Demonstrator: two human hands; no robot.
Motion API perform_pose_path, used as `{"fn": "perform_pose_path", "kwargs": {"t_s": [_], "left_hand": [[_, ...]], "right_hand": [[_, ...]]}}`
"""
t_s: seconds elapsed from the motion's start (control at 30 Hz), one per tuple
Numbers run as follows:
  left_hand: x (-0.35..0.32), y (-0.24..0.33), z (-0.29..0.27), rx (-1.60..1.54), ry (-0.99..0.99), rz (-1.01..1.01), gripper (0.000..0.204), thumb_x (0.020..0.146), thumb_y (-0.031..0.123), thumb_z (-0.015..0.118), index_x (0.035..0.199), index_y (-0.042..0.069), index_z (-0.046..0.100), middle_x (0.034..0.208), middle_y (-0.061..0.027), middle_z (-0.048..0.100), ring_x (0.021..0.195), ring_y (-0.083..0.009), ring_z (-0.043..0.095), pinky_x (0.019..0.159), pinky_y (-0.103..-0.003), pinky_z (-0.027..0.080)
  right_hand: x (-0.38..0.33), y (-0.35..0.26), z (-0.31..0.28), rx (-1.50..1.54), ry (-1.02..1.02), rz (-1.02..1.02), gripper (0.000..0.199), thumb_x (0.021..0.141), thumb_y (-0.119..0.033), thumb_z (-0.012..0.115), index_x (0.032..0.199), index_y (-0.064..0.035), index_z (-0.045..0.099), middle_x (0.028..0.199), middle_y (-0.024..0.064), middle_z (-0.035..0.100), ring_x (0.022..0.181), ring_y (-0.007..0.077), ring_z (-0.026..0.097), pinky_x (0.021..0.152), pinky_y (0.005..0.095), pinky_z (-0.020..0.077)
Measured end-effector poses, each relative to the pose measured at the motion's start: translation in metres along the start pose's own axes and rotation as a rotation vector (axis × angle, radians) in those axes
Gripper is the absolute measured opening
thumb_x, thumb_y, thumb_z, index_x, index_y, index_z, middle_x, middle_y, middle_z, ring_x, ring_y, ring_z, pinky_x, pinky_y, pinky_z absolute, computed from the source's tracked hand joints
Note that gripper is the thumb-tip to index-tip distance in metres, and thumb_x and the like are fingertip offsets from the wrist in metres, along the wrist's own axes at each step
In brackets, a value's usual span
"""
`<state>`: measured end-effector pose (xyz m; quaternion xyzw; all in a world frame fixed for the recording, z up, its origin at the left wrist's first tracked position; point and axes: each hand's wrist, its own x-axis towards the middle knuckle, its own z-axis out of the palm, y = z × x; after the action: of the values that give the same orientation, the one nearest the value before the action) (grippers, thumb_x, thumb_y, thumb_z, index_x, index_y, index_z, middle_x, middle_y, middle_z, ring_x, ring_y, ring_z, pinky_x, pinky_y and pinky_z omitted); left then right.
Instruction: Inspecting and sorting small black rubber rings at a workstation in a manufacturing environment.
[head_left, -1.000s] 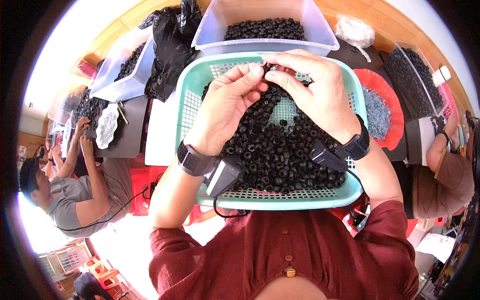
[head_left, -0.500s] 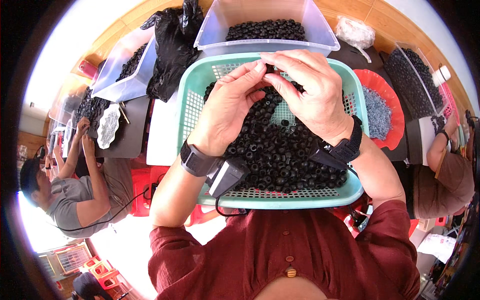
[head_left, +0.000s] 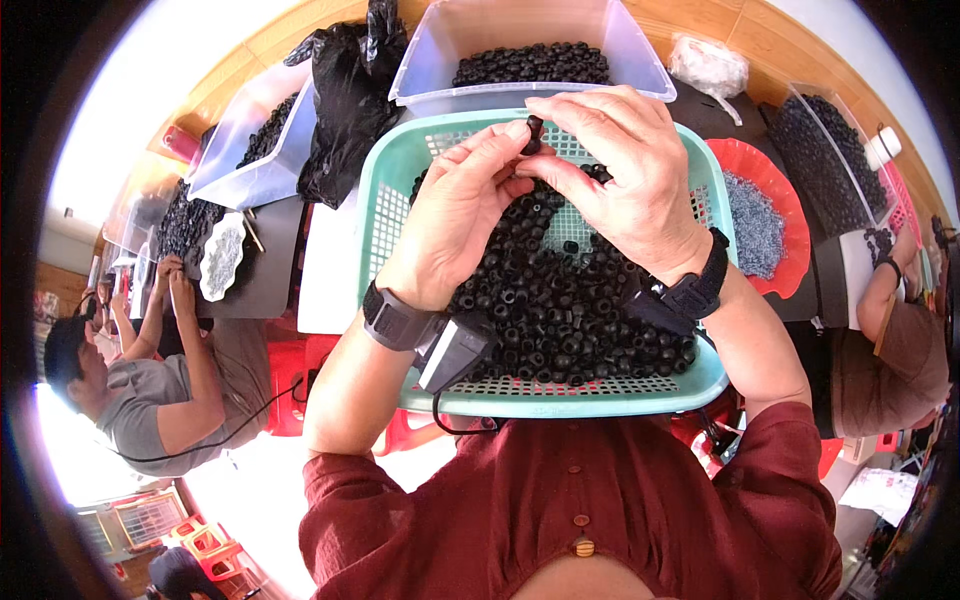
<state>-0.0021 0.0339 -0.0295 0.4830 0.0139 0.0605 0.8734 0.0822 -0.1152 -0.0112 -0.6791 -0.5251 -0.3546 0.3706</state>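
Note:
Above the far part of a green plastic basket (head_left: 545,404), my left hand (head_left: 455,215) pinches a small black knob-like part (head_left: 533,136) between thumb and fingers. My right hand (head_left: 630,175) comes from the other side, its index fingertip above the part and its thumb just below it, closed around it. Beneath both hands the basket holds a heap of loose black hollow parts (head_left: 560,310), rounded, with holes showing in many. A dark strap with a device sits on each of my wrists.
Behind the basket stands a clear bin (head_left: 530,97) of black parts, beside a black plastic bag (head_left: 345,130). A red scalloped dish (head_left: 790,200) of small grey-blue pieces lies right. Co-workers sit at left (head_left: 165,390) and right (head_left: 890,365), near more clear bins (head_left: 240,175).
My right hand's index finger and thumb have spread a little around the black part, which shows more plainly now. My left hand keeps its pinch almost in place.

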Motion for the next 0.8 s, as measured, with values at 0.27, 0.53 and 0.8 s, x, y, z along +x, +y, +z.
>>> {"fn": "perform_pose_path", "kwargs": {"t_s": [0.27, 0.53, 0.8], "left_hand": [[0.0, -0.002, -0.003, -0.034, -0.053, 0.041, 0.016, 0.092, 0.022, 0.056, 0.097, 0.01, 0.065, 0.094, -0.0005, 0.064, 0.087, -0.0079, 0.058, 0.079, -0.023, 0.043], [-0.003, 0.001, 0.005, -0.035, -0.103, 0.051, 0.019, 0.092, 0.021, 0.055, 0.1, 0.006, 0.064, 0.095, -0.0022, 0.064, 0.088, -0.0099, 0.058, 0.083, -0.026, 0.045], [-0.003, 0.002, 0.004, 0.053, -0.082, 0.081, 0.018, 0.092, 0.019, 0.056, 0.1, 0.007, 0.066, 0.093, -0.0003, 0.064, 0.085, -0.0077, 0.057, 0.079, -0.023, 0.044]], "right_hand": [[0.004, -0.003, 0.0, -0.183, -0.006, -0.131, 0.03, 0.065, -0.02, 0.072, 0.092, -0.0101, 0.062, 0.085, 0.0003, 0.061, 0.083, 0.0181, 0.058, 0.077, 0.0355, 0.0409], [0.001, -0.001, -0.001, -0.193, 0.028, -0.138, 0.031, 0.066, -0.02, 0.071, 0.094, -0.01, 0.062, 0.086, -0.0002, 0.06, 0.082, 0.0173, 0.057, 0.078, 0.0362, 0.0403], [-0.004, 0.003, 0.003, -0.2, 0.005, -0.259, 0.037, 0.066, -0.018, 0.071, 0.098, -0.0001, 0.062, 0.09, 0.0076, 0.059, 0.085, 0.0224, 0.055, 0.08, 0.0384, 0.0426]]}}
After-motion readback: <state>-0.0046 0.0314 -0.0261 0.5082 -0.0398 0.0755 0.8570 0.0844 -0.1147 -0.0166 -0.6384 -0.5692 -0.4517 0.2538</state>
